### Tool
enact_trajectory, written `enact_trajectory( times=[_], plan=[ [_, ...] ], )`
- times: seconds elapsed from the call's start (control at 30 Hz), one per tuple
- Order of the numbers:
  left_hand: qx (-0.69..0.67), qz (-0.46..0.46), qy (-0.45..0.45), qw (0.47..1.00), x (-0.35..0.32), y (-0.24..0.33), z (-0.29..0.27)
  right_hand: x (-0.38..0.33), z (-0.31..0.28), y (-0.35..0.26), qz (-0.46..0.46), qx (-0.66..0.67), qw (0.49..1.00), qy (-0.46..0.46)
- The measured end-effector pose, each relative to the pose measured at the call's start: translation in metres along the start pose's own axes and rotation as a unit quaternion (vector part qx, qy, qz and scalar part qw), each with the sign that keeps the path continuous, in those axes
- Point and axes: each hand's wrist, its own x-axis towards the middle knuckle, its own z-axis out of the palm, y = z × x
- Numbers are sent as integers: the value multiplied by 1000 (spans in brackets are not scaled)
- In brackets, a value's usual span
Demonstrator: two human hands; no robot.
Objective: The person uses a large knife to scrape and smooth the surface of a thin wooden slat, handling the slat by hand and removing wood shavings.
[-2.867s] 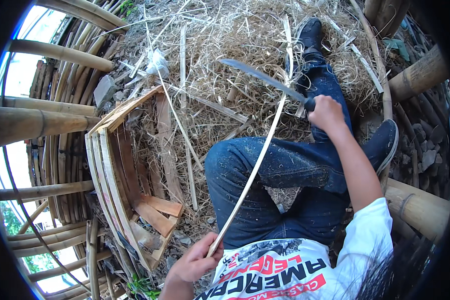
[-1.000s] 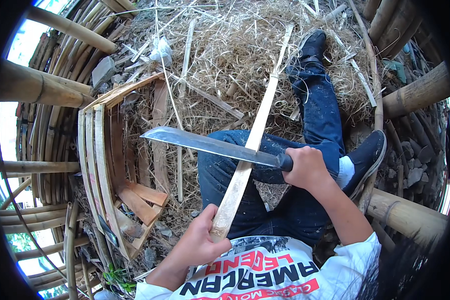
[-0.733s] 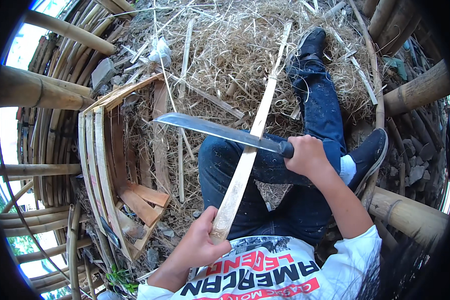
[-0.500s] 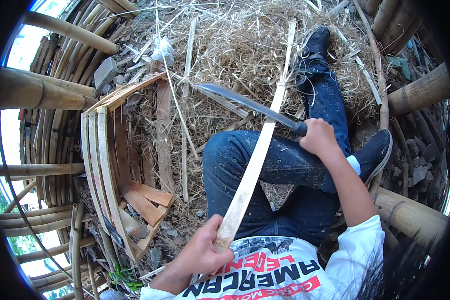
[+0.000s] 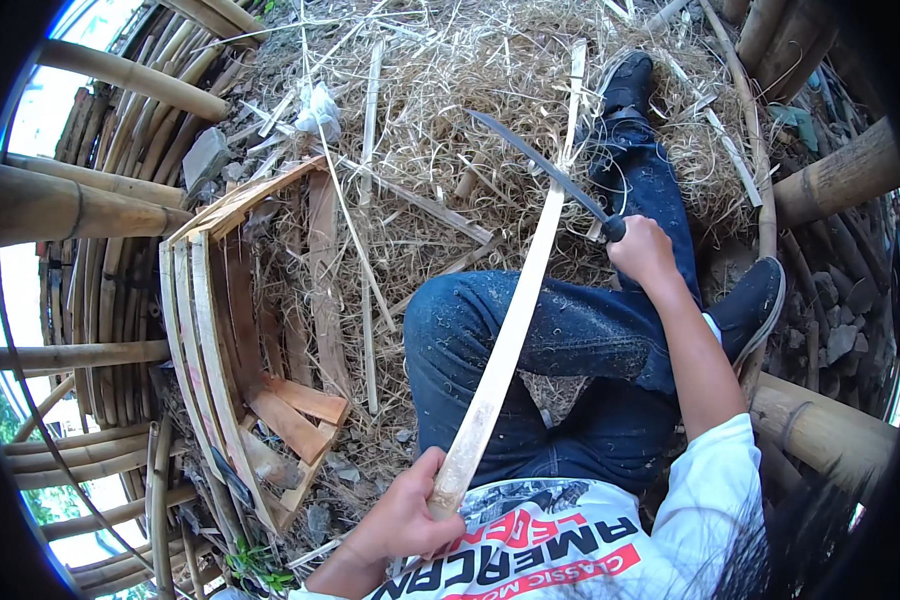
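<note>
A long pale bamboo strip [image 5: 513, 340] runs from my waist, over my bent leg, toward my far shoe. My left hand [image 5: 412, 510] is closed round its near end. In my right hand [image 5: 642, 248] is the dark handle of a long-bladed knife [image 5: 545, 165]. The blade lies across the strip's far part and points up and left. Thin curled shavings cling to the strip just beyond the blade. Whether the edge bites into the bamboo I cannot tell.
A slatted wooden crate [image 5: 205, 320] lies tipped at the left. Bamboo shavings [image 5: 470, 80] heap over the ground ahead, with a white plastic bag [image 5: 317, 110] beside them. Thick bamboo poles [image 5: 80, 205] stand at the left, others [image 5: 835, 175] at the right. Rubble [image 5: 842, 330] lies by my shoe.
My right hand has pushed the knife away from me along the strip, from over my thigh to near the shavings. My left hand still holds the near end.
</note>
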Motion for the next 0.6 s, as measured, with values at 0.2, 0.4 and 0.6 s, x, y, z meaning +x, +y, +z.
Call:
enact_trajectory(
  times=[0.2,0.4,0.6],
  plan=[
    [-23,41,-4,999,19,-20,0,-42,-8,-10,-115,22,993,-4],
    [-119,19,-36,992,26,-20,-2,-108,-26,-33,-212,54,974,-63],
    [-197,11,-77,977,32,-9,4,-164,-38,-49,-298,58,948,-94]
  ],
)
